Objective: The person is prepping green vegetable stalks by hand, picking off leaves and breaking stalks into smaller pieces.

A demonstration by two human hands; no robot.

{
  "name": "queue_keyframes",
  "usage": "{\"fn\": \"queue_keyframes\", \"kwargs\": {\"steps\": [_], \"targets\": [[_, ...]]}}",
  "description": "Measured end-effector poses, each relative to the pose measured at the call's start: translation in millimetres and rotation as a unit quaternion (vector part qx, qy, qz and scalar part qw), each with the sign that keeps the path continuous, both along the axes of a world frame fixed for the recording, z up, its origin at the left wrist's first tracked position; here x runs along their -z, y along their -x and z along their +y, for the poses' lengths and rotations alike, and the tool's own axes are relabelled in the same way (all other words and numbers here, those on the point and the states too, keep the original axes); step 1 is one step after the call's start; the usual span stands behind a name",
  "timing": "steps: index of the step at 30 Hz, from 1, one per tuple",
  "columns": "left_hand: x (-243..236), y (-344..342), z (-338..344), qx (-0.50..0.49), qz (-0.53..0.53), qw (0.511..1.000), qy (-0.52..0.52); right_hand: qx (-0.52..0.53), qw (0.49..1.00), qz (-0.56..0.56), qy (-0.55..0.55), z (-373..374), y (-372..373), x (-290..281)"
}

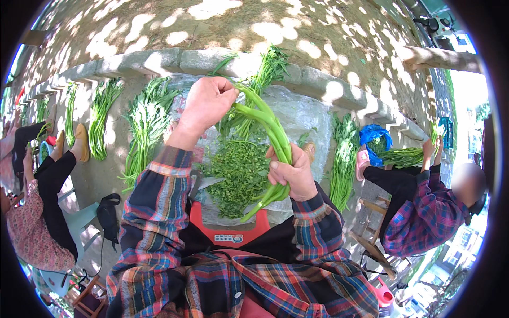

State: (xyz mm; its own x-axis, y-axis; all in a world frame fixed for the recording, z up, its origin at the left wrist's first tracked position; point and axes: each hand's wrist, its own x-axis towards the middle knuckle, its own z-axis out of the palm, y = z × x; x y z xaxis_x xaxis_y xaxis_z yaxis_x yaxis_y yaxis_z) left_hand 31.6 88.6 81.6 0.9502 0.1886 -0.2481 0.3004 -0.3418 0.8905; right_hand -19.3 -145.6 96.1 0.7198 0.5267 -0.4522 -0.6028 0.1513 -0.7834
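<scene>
My left hand (208,106) is closed, pinching the upper end of several long green stalks (268,119) that curve down to the right. My right hand (290,170) is wrapped round the same stalks lower down, their cut-looking ends poking out below it. Beneath them lies a pile of small chopped or plucked green leaves (236,169) on a clear plastic sheet (307,114). A leafy bunch (268,69) lies beyond my hands. A metal blade (209,182) shows beside my left forearm, partly hidden.
Bunches of greens (146,127) lie left and right along a concrete curb (201,62). A red plastic stool (233,236) is between my legs. Co-workers sit at left (37,228) and right (424,222); a blue bag (379,138) holds greens. A black bag (108,217) hangs at left.
</scene>
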Motion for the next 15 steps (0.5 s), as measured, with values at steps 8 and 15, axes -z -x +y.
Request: {"fn": "queue_keyframes", "kwargs": {"steps": [8, 15], "targets": [[11.7, 7.6, 2.6, 0.051, -0.007, 0.996, 0.066, -0.046, 0.994, -0.05, 0.085, 2.8, 0.6, -1.2], [5.4, 7.3, -5.8, 0.035, 0.007, 0.985, 0.17, -0.079, 0.986, -0.086, 0.123, 2.4, 1.4, -10.6]]}}
